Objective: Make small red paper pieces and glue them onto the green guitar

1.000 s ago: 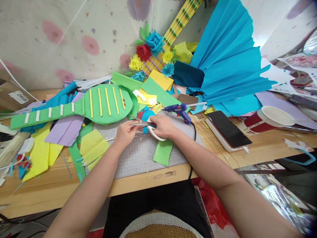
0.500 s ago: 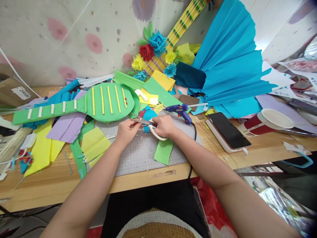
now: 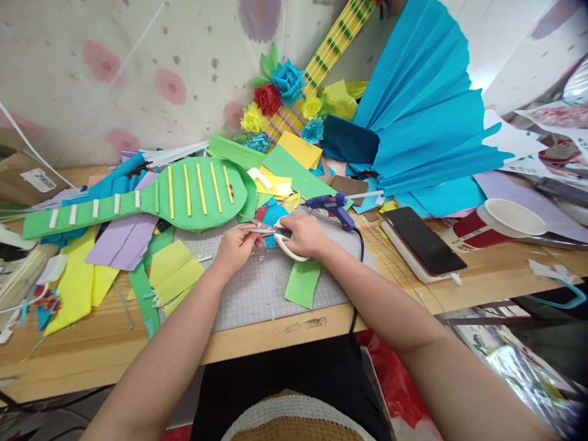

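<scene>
My right hand (image 3: 302,234) is closed around white-handled scissors (image 3: 294,251), whose metal blades point left over the cutting mat (image 3: 248,294). My left hand (image 3: 235,246) is pinched just beside the blades; whatever its fingers hold is too small to make out. Behind and beneath the blades lie blue and red paper scraps (image 3: 274,214). A green paper piece (image 3: 303,284) rests on the mat below my right hand. To the upper left lies a green paper-covered instrument shape (image 3: 197,193) with yellow strips on its body and white strips along its neck.
A blue glue gun (image 3: 331,205) with a black cord lies behind my right hand. Further right are a phone (image 3: 425,240) and a paper cup (image 3: 493,226). At the back stand a flower-decorated yellow instrument (image 3: 328,52) and pleated blue paper (image 3: 427,104).
The scissor blades have come closer together beside my left fingers. Both hands stay in nearly the same place, and the whole view has shifted slightly.
</scene>
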The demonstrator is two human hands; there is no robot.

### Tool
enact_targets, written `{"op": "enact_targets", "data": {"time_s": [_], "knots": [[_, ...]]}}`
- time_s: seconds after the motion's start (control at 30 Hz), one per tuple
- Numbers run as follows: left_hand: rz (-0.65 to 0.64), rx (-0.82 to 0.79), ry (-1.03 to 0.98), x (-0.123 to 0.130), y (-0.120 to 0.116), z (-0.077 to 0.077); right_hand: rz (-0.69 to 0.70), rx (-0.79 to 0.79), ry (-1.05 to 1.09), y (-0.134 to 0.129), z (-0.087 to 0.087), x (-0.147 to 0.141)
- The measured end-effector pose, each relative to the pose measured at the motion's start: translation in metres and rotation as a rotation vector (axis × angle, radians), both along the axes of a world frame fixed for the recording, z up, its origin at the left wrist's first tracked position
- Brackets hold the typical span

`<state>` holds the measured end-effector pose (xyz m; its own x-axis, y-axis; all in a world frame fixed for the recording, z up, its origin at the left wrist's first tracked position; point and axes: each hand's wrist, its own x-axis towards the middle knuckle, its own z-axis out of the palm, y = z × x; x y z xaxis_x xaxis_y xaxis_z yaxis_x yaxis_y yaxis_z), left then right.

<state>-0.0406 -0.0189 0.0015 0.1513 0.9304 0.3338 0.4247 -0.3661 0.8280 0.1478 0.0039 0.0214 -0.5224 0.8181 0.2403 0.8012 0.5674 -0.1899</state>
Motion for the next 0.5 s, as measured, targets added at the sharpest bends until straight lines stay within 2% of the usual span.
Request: {"op": "enact_targets", "data": {"time_s": [0.23, 0.4, 0.5], "knots": [[0.057, -0.038, -0.031, -0.001, 0.001, -0.007, -0.096, -0.055, -0.059, -0.003, 0.000, -0.004], [0.002, -0.058, -0.090, 0.007, -0.003, -0.005, -0.104, -0.045, -0.060, -0.003, 0.003, -0.004], [0.085, -0.092, -0.014, 0.012, -0.004, -0.001, -0.087, -0.082, -0.038, -0.003, 0.003, -0.006]]}}
